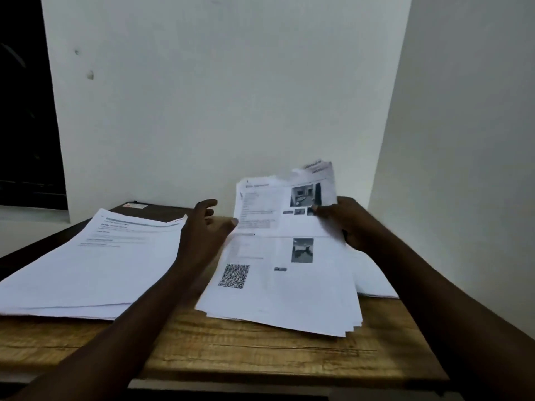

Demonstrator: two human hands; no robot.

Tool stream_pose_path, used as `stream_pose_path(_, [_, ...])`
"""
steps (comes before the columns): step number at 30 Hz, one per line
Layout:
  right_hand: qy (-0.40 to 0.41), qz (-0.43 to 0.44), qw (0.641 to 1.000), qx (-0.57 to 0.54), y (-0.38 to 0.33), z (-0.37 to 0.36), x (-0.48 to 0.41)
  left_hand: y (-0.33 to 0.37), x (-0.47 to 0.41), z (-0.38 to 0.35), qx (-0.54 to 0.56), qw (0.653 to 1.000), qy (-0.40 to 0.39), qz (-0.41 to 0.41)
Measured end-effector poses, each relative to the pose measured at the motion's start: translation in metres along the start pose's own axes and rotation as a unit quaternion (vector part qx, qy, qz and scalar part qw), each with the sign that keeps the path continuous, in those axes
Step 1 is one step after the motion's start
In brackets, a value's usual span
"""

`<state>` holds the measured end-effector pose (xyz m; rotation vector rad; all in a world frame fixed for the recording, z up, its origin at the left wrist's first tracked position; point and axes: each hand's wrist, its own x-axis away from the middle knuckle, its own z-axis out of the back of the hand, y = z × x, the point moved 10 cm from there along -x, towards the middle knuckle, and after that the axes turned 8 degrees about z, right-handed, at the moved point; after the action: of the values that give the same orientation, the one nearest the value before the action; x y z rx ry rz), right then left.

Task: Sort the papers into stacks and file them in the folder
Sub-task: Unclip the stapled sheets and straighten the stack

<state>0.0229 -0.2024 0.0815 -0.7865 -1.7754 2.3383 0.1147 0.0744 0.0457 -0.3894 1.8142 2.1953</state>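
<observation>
Our right hand grips the raised far ends of the top sheets of the right stack on the wooden table. Our left hand, fingers loosely spread and holding nothing, sits between this stack and the left stack.

One head-worn view, close above the near edge of the wooden table; it looks forward and down toward the far edge and white wall; left hand and right hand reach in from below.
</observation>
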Motion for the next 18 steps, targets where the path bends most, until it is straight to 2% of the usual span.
stream_pose_path(2, [0.011,0.047,0.999,-0.021,-0.032,0.017,0.013,0.015,0.002,-0.01,0.084,0.993,-0.068,0.05])
stream_pose_path(4, [0.021,0.085,0.995,-0.051,-0.057,0.027,0.027,0.037,0.006,-0.023,0.193,0.962,-0.163,0.098])
stream_pose_path(6, [0.032,0.114,0.99,-0.075,-0.076,0.029,0.038,0.067,0.015,-0.031,0.257,0.926,-0.255,0.11])
stream_pose_path(7, [0.045,0.128,0.987,-0.083,-0.084,0.03,0.042,0.083,0.018,-0.03,0.281,0.915,-0.272,0.1])
stream_pose_path(9, [0.079,0.16,0.98,-0.087,-0.095,0.028,0.049,0.112,0.02,-0.018,0.33,0.909,-0.246,0.062])
stream_pose_path(10, [0.092,0.177,0.975,-0.096,-0.103,0.026,0.051,0.127,0.02,-0.007,0.335,0.918,-0.209,0.026])
stream_pose_path(12, [0.095,0.202,0.966,-0.133,-0.116,0.016,0.054,0.157,0.023,0.013,0.292,0.946,-0.132,-0.055])
stream_pose_path(14, [0.09,0.222,0.96,-0.146,-0.131,0.008,0.055,0.181,0.028,0.024,0.227,0.962,-0.088,-0.125])
stream_pose_path(16, [0.084,0.241,0.958,-0.132,-0.145,0.002,0.054,0.191,0.032,0.028,0.182,0.967,-0.081,-0.159])
stream_pose_path(18, [0.079,0.256,0.959,-0.098,-0.152,0.0,0.054,0.185,0.033,0.029,0.172,0.97,-0.089,-0.146])
